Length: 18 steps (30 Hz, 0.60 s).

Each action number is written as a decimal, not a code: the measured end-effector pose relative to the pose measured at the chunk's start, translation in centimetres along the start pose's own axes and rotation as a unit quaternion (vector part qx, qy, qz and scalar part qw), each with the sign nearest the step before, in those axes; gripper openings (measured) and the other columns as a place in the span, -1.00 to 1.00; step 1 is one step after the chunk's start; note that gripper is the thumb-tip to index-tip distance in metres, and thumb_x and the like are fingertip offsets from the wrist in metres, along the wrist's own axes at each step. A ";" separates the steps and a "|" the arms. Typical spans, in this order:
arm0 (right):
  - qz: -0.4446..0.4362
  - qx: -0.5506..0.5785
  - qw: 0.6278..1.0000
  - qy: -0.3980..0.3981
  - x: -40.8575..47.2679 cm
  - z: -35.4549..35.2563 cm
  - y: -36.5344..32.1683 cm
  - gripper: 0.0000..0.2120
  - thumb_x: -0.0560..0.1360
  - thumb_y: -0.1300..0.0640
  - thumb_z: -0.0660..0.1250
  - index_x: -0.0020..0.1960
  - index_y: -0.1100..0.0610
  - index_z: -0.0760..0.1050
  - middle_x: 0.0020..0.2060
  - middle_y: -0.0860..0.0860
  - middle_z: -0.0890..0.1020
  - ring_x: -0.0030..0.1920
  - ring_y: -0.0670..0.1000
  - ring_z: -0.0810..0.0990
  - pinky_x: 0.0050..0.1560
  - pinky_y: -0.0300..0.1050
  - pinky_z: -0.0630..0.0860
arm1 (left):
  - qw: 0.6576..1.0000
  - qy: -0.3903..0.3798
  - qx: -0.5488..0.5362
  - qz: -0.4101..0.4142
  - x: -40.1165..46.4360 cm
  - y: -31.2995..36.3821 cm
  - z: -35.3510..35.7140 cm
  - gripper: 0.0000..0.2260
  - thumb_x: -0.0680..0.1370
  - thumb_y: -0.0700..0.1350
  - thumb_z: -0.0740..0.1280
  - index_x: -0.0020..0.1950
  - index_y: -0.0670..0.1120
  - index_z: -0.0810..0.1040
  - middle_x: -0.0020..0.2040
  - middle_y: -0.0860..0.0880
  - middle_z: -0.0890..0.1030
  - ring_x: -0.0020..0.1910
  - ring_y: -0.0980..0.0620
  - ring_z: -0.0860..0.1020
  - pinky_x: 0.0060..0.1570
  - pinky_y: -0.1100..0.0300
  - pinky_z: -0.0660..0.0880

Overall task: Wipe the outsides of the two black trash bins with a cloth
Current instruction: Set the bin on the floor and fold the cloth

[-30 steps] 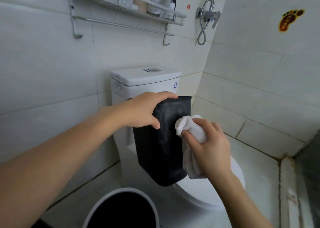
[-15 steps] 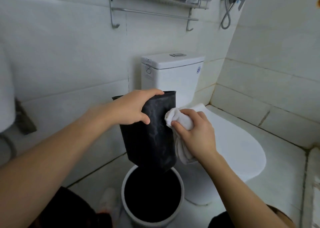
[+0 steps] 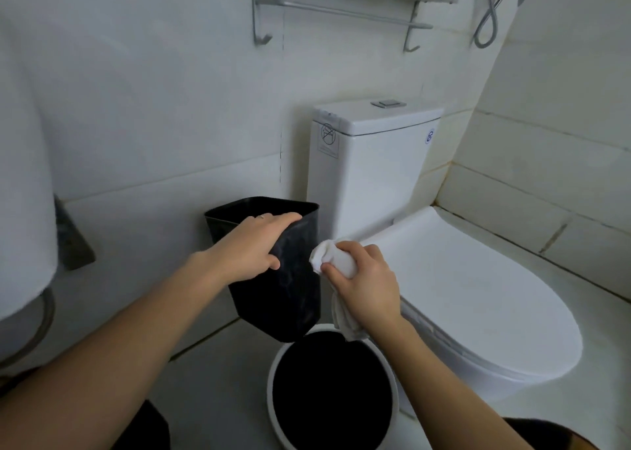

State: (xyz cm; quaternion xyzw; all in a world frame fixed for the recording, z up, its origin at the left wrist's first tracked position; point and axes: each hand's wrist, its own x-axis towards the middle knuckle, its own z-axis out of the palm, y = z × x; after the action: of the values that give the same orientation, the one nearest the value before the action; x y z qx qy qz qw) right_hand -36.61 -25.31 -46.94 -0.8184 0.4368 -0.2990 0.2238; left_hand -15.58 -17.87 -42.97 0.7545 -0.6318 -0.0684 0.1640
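A black rectangular trash bin (image 3: pixel 290 292) hangs tilted in the air in front of the toilet. My left hand (image 3: pixel 246 248) grips its near rim, fingers over the edge and thumb on the outer wall. My right hand (image 3: pixel 365 287) holds a bunched white cloth (image 3: pixel 327 256) against the bin's right side; the cloth's tail hangs down below my wrist. Below stands a round bin (image 3: pixel 327 391) with a white rim and black inside, on the floor.
A white toilet (image 3: pixel 444 285) with its lid down stands right of the bins, its cistern (image 3: pixel 368 163) against the tiled wall. A metal shelf and towel bar (image 3: pixel 341 12) hang above. A white basin edge (image 3: pixel 24 210) fills the left. Dark clothing shows at the bottom corners.
The view has tipped down and left, so the round bin shows fully. I have lowered the black bin and its open top now shows. My right hand stays at its right side with the cloth.
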 end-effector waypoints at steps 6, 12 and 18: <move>0.033 0.007 0.999 -0.037 1.0 5.0 1.2 -0.64 0.45 -0.25 0.31 0.21 -0.23 0.41 0.01 -0.11 0.42 -0.02 0.03 0.53 -0.08 -0.07 0.41 | 0.998 0.007 0.063 0.003 0.9 -3.3 3.2 -0.23 0.48 -0.22 0.47 0.58 0.06 0.16 0.30 -0.09 0.47 0.26 -0.12 0.41 0.27 0.08 0.32; 0.107 0.015 0.991 -0.074 -0.1 8.6 3.4 -0.61 0.47 -0.26 0.29 0.26 -0.24 0.40 0.08 -0.09 0.43 0.00 0.09 0.54 -0.03 -0.06 0.39 | 0.985 -0.049 0.148 0.073 -0.2 -5.8 9.7 -0.26 0.39 -0.25 0.47 0.50 -0.01 0.24 0.25 0.00 0.56 0.20 -0.05 0.47 0.17 0.06 0.36; 0.142 -0.008 0.985 -0.101 -1.8 8.9 5.7 -0.64 0.47 -0.24 0.29 0.24 -0.24 0.41 0.02 -0.09 0.39 -0.11 0.08 0.49 -0.09 -0.07 0.35 | 0.991 -0.081 0.108 0.005 -1.8 -7.6 14.4 -0.26 0.45 -0.27 0.45 0.56 -0.06 0.19 0.22 -0.13 0.52 0.20 -0.13 0.47 0.22 0.11 0.32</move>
State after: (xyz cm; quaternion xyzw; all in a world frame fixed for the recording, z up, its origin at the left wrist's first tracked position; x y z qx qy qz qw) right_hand -34.65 -25.84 -57.46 -0.7757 0.5265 -0.1763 0.3000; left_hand -13.36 -17.28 -59.20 0.7567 -0.6503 -0.0599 0.0302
